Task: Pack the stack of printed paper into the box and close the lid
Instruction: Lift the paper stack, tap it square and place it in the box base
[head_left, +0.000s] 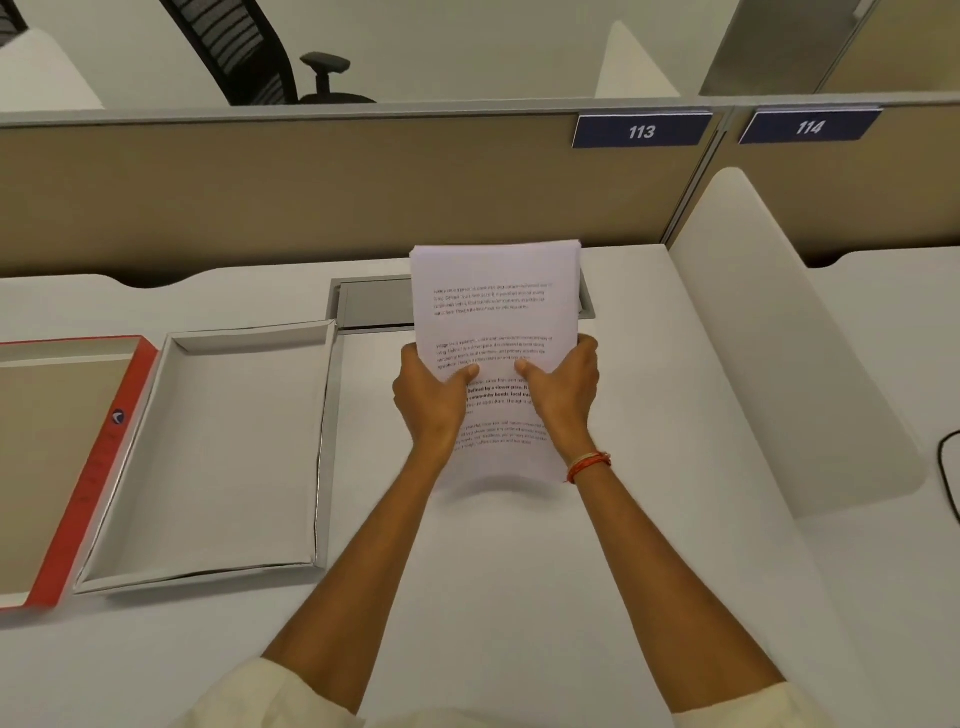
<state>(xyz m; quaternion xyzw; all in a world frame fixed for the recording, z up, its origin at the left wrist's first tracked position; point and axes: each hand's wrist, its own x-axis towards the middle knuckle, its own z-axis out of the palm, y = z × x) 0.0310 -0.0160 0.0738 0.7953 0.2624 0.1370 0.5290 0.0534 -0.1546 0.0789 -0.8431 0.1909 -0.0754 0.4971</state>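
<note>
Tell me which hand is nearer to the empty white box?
Left. The left hand grips the paper stack on the side facing the box; the right hand grips the stack's far side.

Both arms reach straight out in front, bare up to the pale sleeves near the elbows. The left hand (434, 397) is closed on the left side of the stack of paper (496, 312), thumb on top. The right hand (563, 389) is closed on the other side, thumb on top too. The two thumbs point toward each other. An orange thread band (589, 464) is tied around the right wrist.
</note>
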